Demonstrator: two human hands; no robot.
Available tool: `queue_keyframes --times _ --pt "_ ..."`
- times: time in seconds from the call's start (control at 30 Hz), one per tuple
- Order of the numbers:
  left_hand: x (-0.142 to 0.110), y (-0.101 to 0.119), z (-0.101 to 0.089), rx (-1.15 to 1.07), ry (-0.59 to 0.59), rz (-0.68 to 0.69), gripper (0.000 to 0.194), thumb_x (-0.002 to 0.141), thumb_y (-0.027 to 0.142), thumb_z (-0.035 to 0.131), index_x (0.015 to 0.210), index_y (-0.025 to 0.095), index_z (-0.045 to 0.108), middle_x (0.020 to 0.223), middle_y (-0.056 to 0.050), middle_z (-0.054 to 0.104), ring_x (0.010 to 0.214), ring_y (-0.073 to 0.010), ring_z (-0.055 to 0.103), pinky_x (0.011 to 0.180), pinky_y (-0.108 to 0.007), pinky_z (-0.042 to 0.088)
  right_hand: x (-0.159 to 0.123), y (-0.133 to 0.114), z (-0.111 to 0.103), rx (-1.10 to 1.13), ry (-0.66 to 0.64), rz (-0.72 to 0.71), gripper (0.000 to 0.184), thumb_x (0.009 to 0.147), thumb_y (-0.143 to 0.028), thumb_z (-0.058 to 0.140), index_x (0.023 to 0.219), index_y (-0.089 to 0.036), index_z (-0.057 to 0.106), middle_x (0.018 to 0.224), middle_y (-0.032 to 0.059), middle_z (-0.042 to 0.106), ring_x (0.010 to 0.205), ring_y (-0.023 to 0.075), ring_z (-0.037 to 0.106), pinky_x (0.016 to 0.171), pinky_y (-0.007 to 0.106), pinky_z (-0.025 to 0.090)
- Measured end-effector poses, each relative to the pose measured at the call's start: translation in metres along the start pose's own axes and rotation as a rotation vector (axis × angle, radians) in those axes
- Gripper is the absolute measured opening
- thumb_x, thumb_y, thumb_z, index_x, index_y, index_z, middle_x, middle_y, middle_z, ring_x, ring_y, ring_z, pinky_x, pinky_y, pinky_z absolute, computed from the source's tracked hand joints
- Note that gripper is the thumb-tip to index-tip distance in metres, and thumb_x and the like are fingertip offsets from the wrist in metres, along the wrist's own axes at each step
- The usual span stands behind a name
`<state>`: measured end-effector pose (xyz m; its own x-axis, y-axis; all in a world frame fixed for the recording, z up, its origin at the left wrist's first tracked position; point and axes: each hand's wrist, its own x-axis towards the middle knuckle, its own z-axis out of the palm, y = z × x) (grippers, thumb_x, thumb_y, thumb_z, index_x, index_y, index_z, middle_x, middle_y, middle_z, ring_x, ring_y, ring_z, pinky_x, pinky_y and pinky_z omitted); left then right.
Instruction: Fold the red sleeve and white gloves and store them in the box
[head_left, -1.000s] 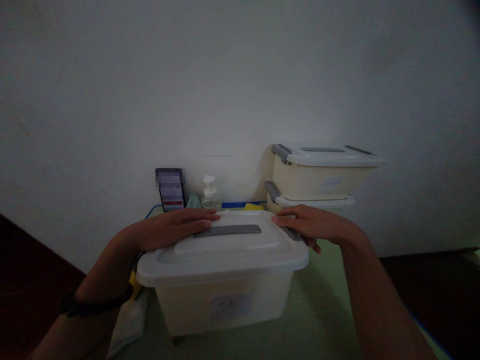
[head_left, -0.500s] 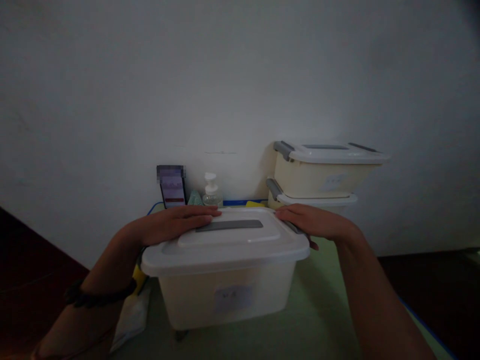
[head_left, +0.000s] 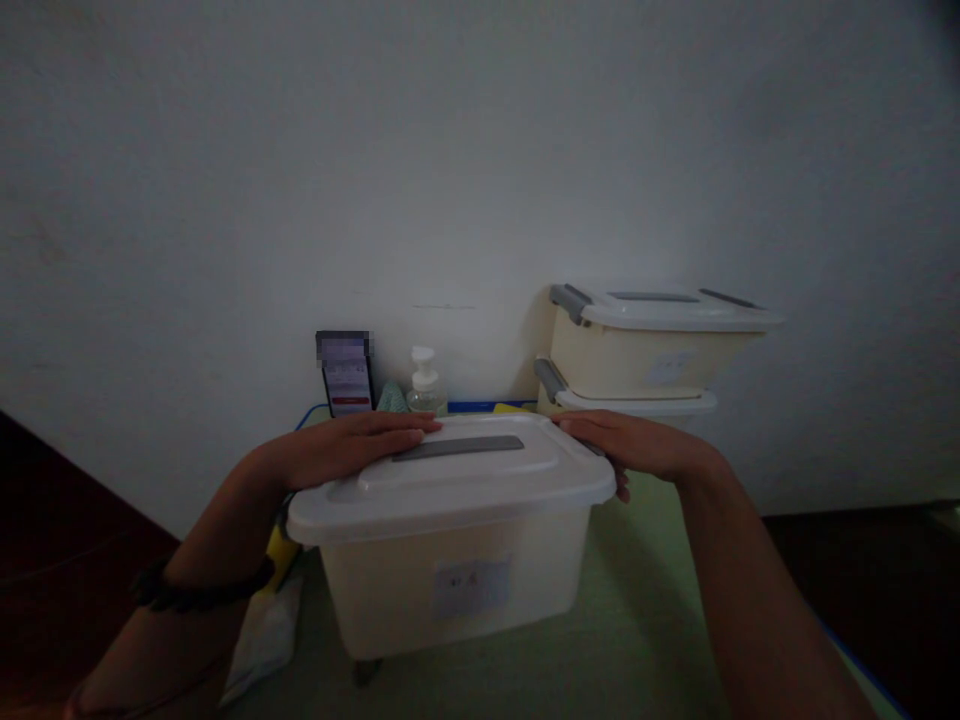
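Observation:
A cream storage box (head_left: 390, 595) with a white lid (head_left: 450, 495), a grey lid handle (head_left: 457, 448) and a front label (head_left: 471, 585) stands on the green tabletop. Flat across the lid's left part lies my left hand (head_left: 356, 445), fingers stretched out and close to the handle. My right hand (head_left: 634, 445) grips the right edge of the box at its side latch, with some fingers on the lid and others curled below the rim. It mostly covers the latch. A dark foot or wheel (head_left: 366, 672) shows under the box's front left corner.
Two similar lidded boxes, an upper box (head_left: 630, 355) and a lower box (head_left: 551, 385), are stacked at the back right. By the wall stand a phone (head_left: 348, 380) and a pump bottle (head_left: 424, 385). A white packet (head_left: 266, 635) lies at front left, near something yellow (head_left: 281, 560).
My right hand has closed down over the right latch, its lower fingers tucking in under the rim. My left hand stays on the lid. The view shifts slightly.

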<state>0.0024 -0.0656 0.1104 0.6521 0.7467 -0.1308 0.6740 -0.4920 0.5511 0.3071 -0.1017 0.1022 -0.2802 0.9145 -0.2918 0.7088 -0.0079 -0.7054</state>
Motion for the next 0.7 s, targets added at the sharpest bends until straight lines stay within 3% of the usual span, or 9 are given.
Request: queue_keyframes --times 0.13,0.2,0.27,0.33,0.53,0.63,0.7 --pt "0.001 -0.002 0.001 -0.004 -0.004 0.006 0.052 0.089 0.050 0.033 0.130 0.023 0.050 0.140 0.000 0.045 0.131 -0.0210 0.039 0.110 -0.032 0.026 -0.001 0.005 -0.006 -0.186 0.010 -0.013 0.038 0.088 -0.031 0.039 0.116 -0.019 0.060 0.094 0.0082 0.065 0.061 0.0143 0.060 0.037 0.020 0.047" --pt "0.003 -0.005 0.001 0.009 -0.007 -0.001 0.051 0.090 0.051 0.034 0.131 0.025 0.049 0.141 0.002 0.045 0.130 -0.0200 0.040 0.110 -0.031 0.026 -0.003 0.004 -0.008 -0.299 0.136 0.009 0.040 0.088 -0.033 0.037 0.115 -0.014 0.061 0.100 0.0123 0.066 0.065 0.0183 0.062 0.043 0.026 0.050" --pt "0.003 -0.006 0.002 0.015 -0.008 -0.004 0.050 0.090 0.051 0.034 0.131 0.025 0.049 0.141 0.003 0.045 0.130 -0.0191 0.040 0.111 -0.030 0.025 -0.006 -0.002 -0.006 -0.379 0.309 -0.034 0.042 0.090 -0.034 0.035 0.115 -0.012 0.060 0.109 0.0146 0.065 0.078 0.0225 0.065 0.060 0.032 0.054" --pt "0.004 -0.006 0.002 0.010 -0.004 -0.002 0.050 0.090 0.052 0.035 0.130 0.025 0.050 0.140 0.003 0.046 0.129 -0.0184 0.041 0.111 -0.029 0.024 -0.009 -0.013 0.000 -0.402 0.399 -0.150 0.039 0.090 -0.034 0.037 0.116 -0.014 0.060 0.115 0.0122 0.064 0.096 0.0246 0.062 0.081 0.036 0.050" --pt "0.003 -0.003 0.003 0.010 -0.005 0.014 0.048 0.091 0.050 0.035 0.130 0.026 0.049 0.141 0.002 0.046 0.129 -0.0183 0.041 0.109 -0.028 0.026 -0.014 -0.045 0.029 -0.357 0.204 -0.368 0.043 0.091 -0.044 0.039 0.122 -0.018 0.057 0.125 0.0075 0.060 0.114 0.0230 0.054 0.099 0.036 0.039" --pt "0.004 -0.005 0.003 0.024 -0.011 0.034 0.047 0.091 0.050 0.034 0.130 0.028 0.048 0.141 0.003 0.045 0.129 -0.0175 0.041 0.109 -0.029 0.027 -0.013 -0.050 0.031 -0.324 0.071 -0.409 0.041 0.092 -0.044 0.039 0.120 -0.022 0.059 0.127 0.0052 0.060 0.115 0.0224 0.054 0.097 0.035 0.041" --pt "0.005 -0.007 0.004 0.022 -0.017 0.043 0.048 0.091 0.050 0.035 0.131 0.028 0.048 0.142 0.003 0.044 0.130 -0.0172 0.040 0.109 -0.029 0.027 -0.012 -0.050 0.030 -0.320 0.052 -0.405 0.039 0.092 -0.043 0.039 0.119 -0.023 0.060 0.127 0.0043 0.060 0.114 0.0230 0.055 0.094 0.035 0.043"
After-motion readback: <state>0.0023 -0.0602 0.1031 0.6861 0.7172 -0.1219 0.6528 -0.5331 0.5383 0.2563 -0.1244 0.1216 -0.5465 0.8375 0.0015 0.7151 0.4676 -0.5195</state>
